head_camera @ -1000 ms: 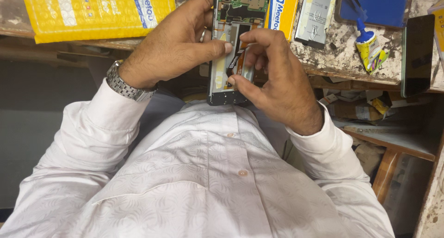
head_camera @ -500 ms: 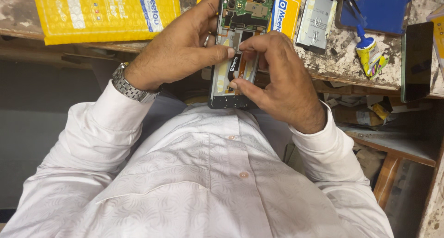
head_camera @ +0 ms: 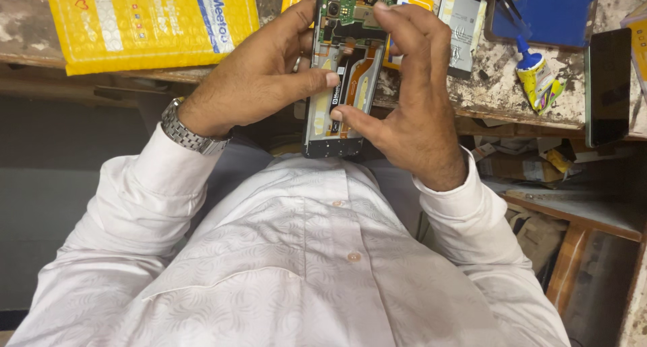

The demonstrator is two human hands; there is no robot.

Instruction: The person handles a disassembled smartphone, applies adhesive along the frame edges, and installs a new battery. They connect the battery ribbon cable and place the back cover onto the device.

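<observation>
Stained and chipped, the grey work surface (head_camera: 502, 84) runs along the top of the view, its edge just above the person's white shirt (head_camera: 323, 266). Over that edge the opened phone (head_camera: 345, 70) is held upright, back cover off, green circuit board at its top. Since a second ago the right hand (head_camera: 411, 111) has spread: its fingers (head_camera: 397, 33), then bunched low over the phone's middle, now reach up to the board end, while the thumb stays pressed on the dark strip in the battery bay. The left hand (head_camera: 259, 84) still clamps the phone's left edge, thumb across the frame (so the work seems to have shifted from the strip toward the top).

A yellow padded envelope (head_camera: 145, 20) with a blue band lies far left. A grey battery (head_camera: 461, 30), a blue case (head_camera: 546, 13), a small yellow glue bottle (head_camera: 538, 80) and a dark phone (head_camera: 608, 84) lie to the right.
</observation>
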